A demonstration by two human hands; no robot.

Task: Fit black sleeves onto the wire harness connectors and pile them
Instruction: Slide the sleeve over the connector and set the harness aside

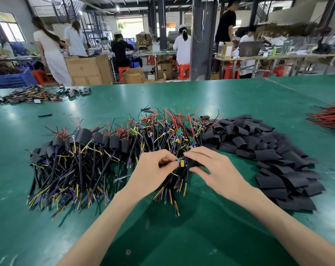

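The harness connector, a small green board with a yellow part, is held above the counter's near middle. The left hand pinches it between thumb and curled fingers. Its wires hang down toward the counter. Touching its right end is a black sleeve, which the right hand grips with thumb under and fingers bent over the top. How far the sleeve has gone over the connector cannot be told.

Just behind the hands lies the heap of bare harnesses, with green boards and red, yellow, blue and black leads. To its left sits the pile of sleeved harnesses, black caps at the far end and wire tails pointing near. To the right spreads the heap of loose sleeves, flat and black.

Well apart, a bundle of red wires lies at the right edge. A tangle of wiring lies far left, before a blue crate.
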